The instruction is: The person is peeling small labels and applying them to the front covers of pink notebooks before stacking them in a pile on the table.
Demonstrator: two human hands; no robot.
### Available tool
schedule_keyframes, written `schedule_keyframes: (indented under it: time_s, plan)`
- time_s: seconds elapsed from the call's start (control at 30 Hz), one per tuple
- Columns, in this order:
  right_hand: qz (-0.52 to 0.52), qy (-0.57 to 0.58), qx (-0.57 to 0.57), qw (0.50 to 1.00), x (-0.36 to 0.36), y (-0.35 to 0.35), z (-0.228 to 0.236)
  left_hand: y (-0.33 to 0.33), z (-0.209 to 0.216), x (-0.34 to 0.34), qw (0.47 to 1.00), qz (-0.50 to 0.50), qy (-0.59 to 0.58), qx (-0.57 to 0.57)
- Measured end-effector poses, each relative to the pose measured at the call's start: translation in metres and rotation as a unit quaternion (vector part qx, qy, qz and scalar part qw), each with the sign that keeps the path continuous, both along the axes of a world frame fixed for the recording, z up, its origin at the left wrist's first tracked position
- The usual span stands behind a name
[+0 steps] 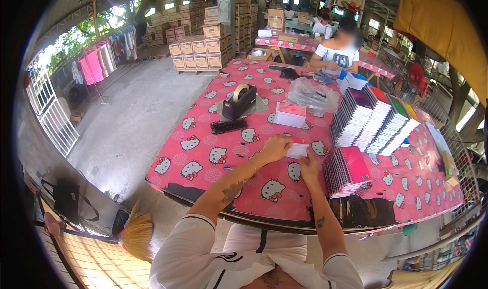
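Between my hands, on the pink cloth-covered table (234, 187), is a small stack of pink-covered notebooks (299, 150) with white page edges. My left hand (277, 147) is closed over its left end, thumb and fingers bent. At its near right corner, my right hand (309, 167) pinches the edge, fingers partly hidden. Just beyond lies another pink-topped stack (291, 115). Close to my right forearm rises a taller pile of spiral notebooks (347, 172) with bright pink covers.
Tall notebook piles (363, 113) in several colours stand at the right. A tape dispenser (240, 102), black brush (229, 126) and clear plastic bag (312, 94) lie farther left. Across the table a co-worker (338, 55) handles items. Cartons (201, 52) are stacked behind; a broom (136, 233) is at lower left.
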State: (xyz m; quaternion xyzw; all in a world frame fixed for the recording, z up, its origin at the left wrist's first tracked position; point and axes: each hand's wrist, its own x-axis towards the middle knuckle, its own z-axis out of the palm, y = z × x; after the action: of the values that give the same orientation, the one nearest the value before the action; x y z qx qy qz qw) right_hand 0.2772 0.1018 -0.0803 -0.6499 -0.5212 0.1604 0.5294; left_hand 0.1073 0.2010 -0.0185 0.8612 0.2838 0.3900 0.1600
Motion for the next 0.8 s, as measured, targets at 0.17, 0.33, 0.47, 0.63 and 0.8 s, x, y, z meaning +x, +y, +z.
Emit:
schedule_keyframes:
  time_s: [0.17, 0.33, 0.47, 0.63, 0.8]
  plan:
    - [-0.008, -0.054, -0.055, 0.997, -0.024, -0.001, 0.021, 0.001, 0.012, -0.016, 0.995, 0.098, -0.031, 0.014]
    - [0.017, 0.033, 0.077, 0.996, 0.012, -0.013, 0.013, -0.052, 0.055, -0.012, 0.995, -0.002, -0.033, 0.095]
    - [0.137, 0.178, 0.091, 0.97, -0.029, -0.069, 0.057, -0.083, 0.044, -0.053, 0.995, -0.075, 0.059, -0.009]
    - [0.151, 0.244, 0.037, 0.957, -0.009, -0.11, 0.033, -0.051, 0.038, -0.034, 0.991, -0.131, -0.017, -0.037]
    - [0.135, 0.262, -0.007, 0.956, -0.008, -0.134, 0.032, -0.003, 0.012, -0.035, 0.992, -0.089, 0.09, 0.029]
